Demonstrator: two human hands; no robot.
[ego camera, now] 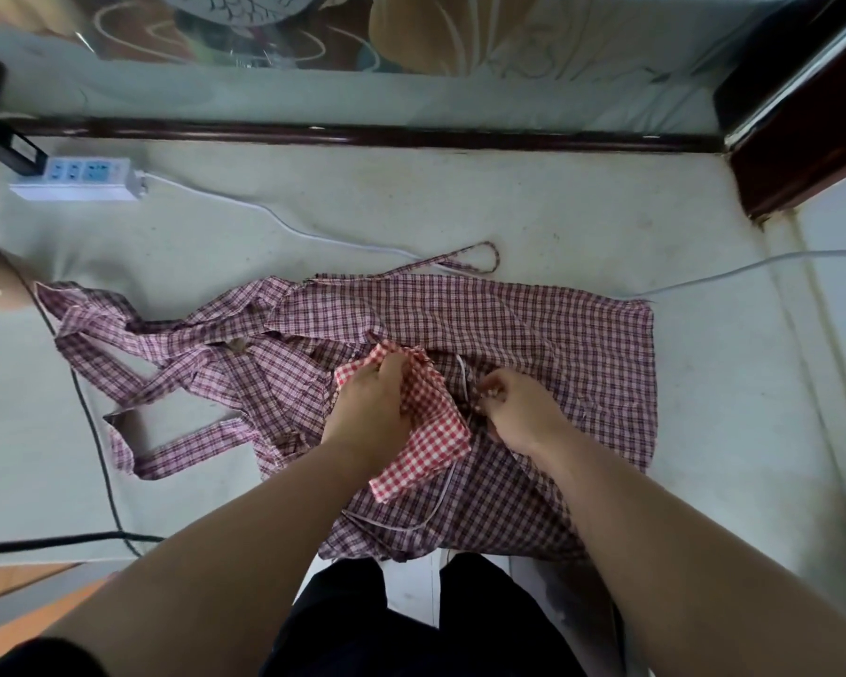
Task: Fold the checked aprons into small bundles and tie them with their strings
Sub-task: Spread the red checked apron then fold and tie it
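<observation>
1. Both forearms reach forward and down. The left hand (372, 408) grips the red checked bundle (433, 427), with its fingers curled over the bundle's 12 o'clock edge.
2. The right hand (518, 412), just beside the bundle at 3 o'clock, pinches the white string (461, 376).
3. The bundle rests on a purple checked apron (533, 324), which is spread on the floor (714, 432).
4. Bare floor lies at 3 o'clock of the apron. A power strip (79, 180) sits at 10 o'clock, a black cable (94, 422) runs past at 9, and a wooden rail (362, 136) crosses at 12.
</observation>
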